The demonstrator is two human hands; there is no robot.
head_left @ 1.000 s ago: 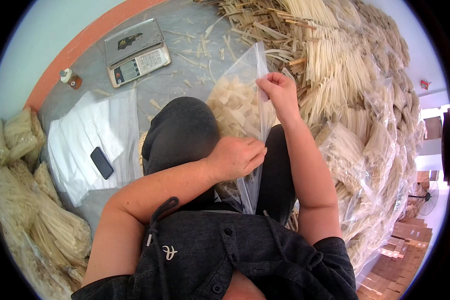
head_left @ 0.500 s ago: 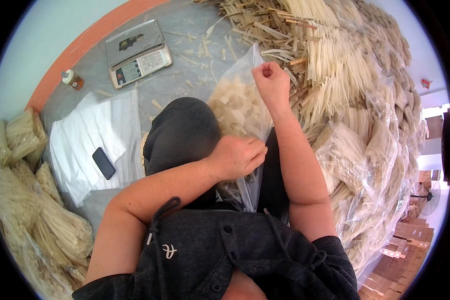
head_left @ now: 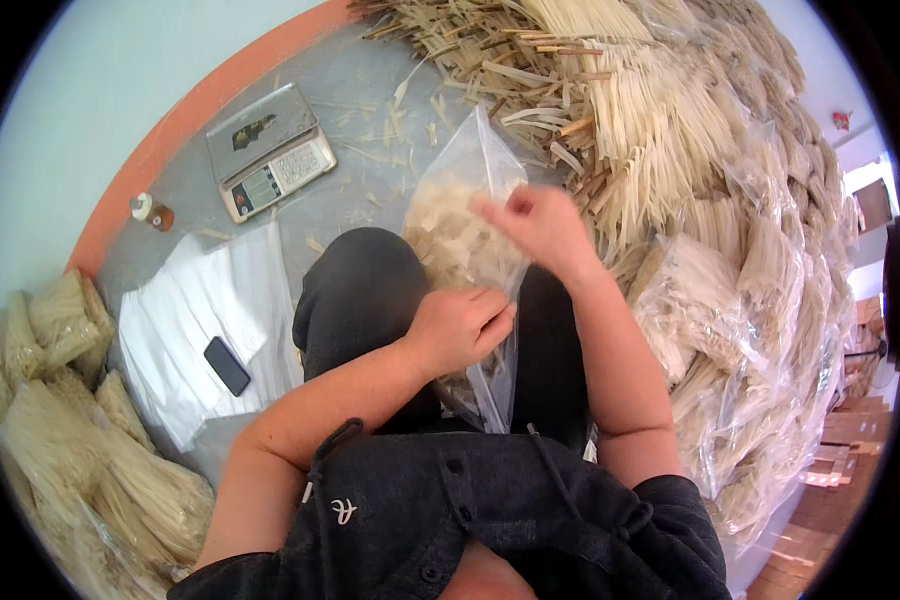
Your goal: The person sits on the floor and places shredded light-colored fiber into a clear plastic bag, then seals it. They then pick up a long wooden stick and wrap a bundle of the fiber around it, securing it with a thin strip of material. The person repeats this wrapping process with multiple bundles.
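A clear plastic bag (head_left: 480,160) with pale, flat, cut pieces (head_left: 455,230) in it stands between my knees, its open-looking upper part peaking away from me. My left hand (head_left: 460,330) is closed on the bag's near right side, fingers bent together. Over the right side of the bag, my right hand (head_left: 545,235) has its fingers curled in and is blurred by motion. What its fingertips hold, if anything, cannot be made out. Below my left hand, the lower end of the bag (head_left: 490,390) hangs toward my lap.
To the left lie white plastic bags (head_left: 195,330) with a black phone (head_left: 227,366) on them. Beyond stand a digital scale (head_left: 270,150) and a small bottle (head_left: 152,212). Pale dried strips (head_left: 650,130) heap up on the right, and bagged bundles (head_left: 65,440) lie at far left.
My right hand has come down and nearer to me from the bag's upper right edge. The bag's top now leans more to the left. My left hand stays at the bag.
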